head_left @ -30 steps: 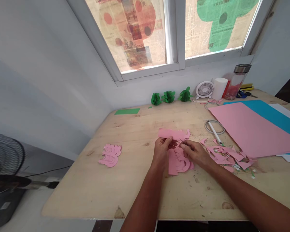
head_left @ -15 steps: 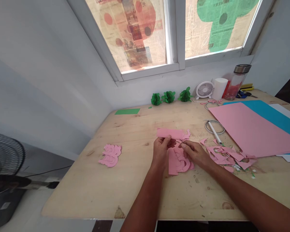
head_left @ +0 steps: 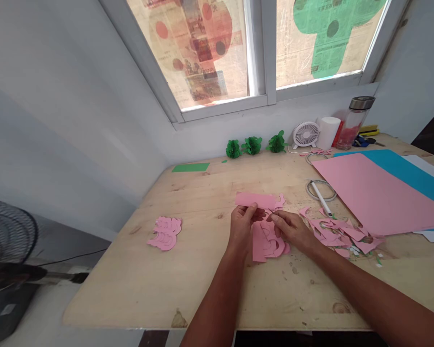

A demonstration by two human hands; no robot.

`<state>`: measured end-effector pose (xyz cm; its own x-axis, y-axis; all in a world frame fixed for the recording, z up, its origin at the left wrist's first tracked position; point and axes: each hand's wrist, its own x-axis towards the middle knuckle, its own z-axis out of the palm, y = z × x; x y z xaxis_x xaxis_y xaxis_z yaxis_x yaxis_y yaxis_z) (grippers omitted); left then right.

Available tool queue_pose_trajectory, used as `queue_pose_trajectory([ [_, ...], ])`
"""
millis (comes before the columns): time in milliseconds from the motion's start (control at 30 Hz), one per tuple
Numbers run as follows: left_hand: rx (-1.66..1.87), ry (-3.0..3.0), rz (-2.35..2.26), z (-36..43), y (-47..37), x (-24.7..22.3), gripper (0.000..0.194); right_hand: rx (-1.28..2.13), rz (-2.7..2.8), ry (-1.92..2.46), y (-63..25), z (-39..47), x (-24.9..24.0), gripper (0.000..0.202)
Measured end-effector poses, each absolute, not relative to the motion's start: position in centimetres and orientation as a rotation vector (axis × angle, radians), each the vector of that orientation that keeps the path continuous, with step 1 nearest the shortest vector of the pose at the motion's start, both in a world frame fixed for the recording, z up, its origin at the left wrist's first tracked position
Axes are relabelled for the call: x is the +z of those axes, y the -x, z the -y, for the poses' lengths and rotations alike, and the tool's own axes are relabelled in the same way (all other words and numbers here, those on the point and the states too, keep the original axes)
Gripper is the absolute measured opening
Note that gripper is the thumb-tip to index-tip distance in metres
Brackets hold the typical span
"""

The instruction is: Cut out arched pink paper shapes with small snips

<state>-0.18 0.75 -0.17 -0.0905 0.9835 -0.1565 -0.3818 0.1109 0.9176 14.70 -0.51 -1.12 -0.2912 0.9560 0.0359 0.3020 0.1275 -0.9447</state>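
My left hand pinches a strip of pink paper by its lower edge, thumb on top, holding it just above the table. Closed at the strip's right end, my right hand grips what look like small scissors; only a thin dark tip shows, and the fingers hide the rest. A curly, part-cut edge sticks out at that end of the paper. Below both hands lie more pink paper cutouts, overlapping on the wood.
Pink scraps are heaped at right, near a white pen and large coloured sheets. Scalloped pink cutouts lie left. Green paper ornaments, a small fan and a glass bottle line the back.
Hardly anything differs. Both hands and the pink strip have shifted very slightly, while the grips look the same.
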Motion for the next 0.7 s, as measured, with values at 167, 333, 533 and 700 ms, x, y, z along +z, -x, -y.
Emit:
queue_pose_trajectory([
  [167, 1.348, -0.787, -1.054, -0.8, 0.2, -0.2, 0.025, 1.194, 1.69, 1.241, -14.7, 0.5, -1.2, 0.037],
  [333, 1.386, -0.815, -1.01, -0.5, 0.1, 0.2, 0.021, 1.182, 1.682, 1.251, -14.6, 0.6, -0.9, 0.036],
  [533, 1.479, -0.825, -0.99, -0.4, 0.0, 0.5, 0.019, 1.252, 1.618, 1.257, -14.5, 0.6, -0.8, 0.036],
  [700, 1.505, -0.86, -0.971, -0.2, 0.1, 0.8, 0.018, 1.331, 1.526, 1.236, -14.5, 0.5, -0.7, 0.037],
])
